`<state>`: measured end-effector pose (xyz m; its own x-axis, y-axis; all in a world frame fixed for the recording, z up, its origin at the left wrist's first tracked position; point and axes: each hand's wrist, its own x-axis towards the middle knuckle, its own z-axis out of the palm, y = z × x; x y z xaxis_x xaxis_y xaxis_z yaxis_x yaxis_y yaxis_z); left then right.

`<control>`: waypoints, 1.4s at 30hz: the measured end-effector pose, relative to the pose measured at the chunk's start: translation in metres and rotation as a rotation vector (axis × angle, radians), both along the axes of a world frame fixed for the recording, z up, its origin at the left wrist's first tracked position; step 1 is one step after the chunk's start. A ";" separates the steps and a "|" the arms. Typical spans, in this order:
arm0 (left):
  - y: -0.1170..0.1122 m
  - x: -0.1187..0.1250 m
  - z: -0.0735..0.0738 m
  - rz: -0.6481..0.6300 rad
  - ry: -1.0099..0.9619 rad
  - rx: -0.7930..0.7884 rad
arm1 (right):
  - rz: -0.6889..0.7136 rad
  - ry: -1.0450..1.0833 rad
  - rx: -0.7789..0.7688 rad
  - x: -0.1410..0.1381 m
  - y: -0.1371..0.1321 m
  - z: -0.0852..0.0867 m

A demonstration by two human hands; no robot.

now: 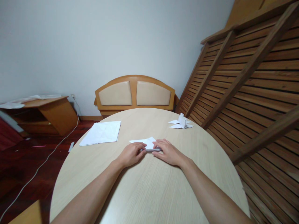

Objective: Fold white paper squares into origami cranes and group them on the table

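Note:
A partly folded piece of white paper lies on the round wooden table, between my two hands. My left hand has its thumb and fingers pinched on the paper's near left edge. At the near right edge, the fingers and thumb of my right hand close on the same paper. One pointed corner sticks out past the left fingers, and another peak rises at the back. Part of the near fold is hidden under the fingertips.
White paper sheets lie stacked at the table's left. Folded paper cranes stand at the back right. Beyond are a headboard, a slatted wooden frame leaning on the right, a low desk and a white cable.

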<state>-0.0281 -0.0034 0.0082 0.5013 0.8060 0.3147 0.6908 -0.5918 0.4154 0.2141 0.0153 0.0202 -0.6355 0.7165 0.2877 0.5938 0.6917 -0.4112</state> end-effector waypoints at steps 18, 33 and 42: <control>0.006 0.003 -0.011 0.187 0.004 0.035 | -0.207 -0.002 0.069 -0.006 0.010 -0.020; 0.010 0.002 -0.019 0.281 0.062 0.165 | 0.108 -0.199 -0.171 -0.022 -0.018 -0.007; 0.000 0.011 -0.001 0.095 0.113 0.163 | 0.015 -0.220 -0.179 -0.021 -0.015 -0.011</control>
<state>-0.0175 -0.0032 0.0074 0.4648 0.7944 0.3909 0.7835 -0.5747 0.2363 0.1928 0.0001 0.0094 -0.6793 0.7338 0.0110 0.6729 0.6288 -0.3896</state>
